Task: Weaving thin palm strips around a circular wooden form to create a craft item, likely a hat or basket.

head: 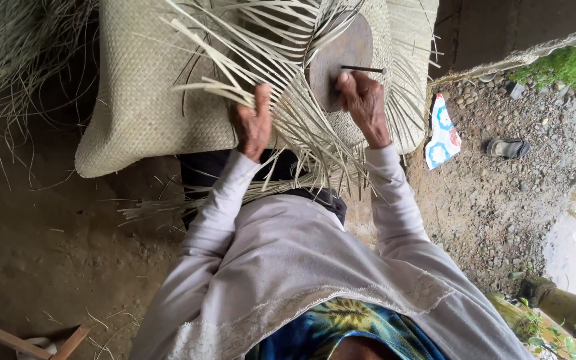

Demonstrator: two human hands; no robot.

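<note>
Closest to the camera is a blue, green and yellow patterned cloth (pixel 341 327), and above it a pale lilac top with a lace edge (pixel 288 267). Two long sleeves reach up from it to the hands.

The left hand (pixel 253 123) pinches a pale straw strip (pixel 218 88) between thumb and fingers. The strip sticks out toward the left, over the lower right corner of a big woven mat (pixel 141 93). The mat lies flat on the dirt ground (pixel 48 227).

The right hand (pixel 363 100) is closed on a thin dark stick (pixel 363 69). The stick lies across a round brown wooden block (pixel 341 57). Woven straw work (pixel 395 73) wraps around the block's edge, and many loose straw strips (pixel 281 60) fan out between the two hands. Lower down the strips are gathered in a bundle (pixel 235 193) that lies across the lap.

More loose straw (pixel 15 47) hangs in the top left corner. On the stony ground (pixel 501 200) to the right lie a white cloth with blue rings (pixel 443 130) and a dark sandal (pixel 508 147). Wooden sticks (pixel 8 333) show in the bottom left corner.
</note>
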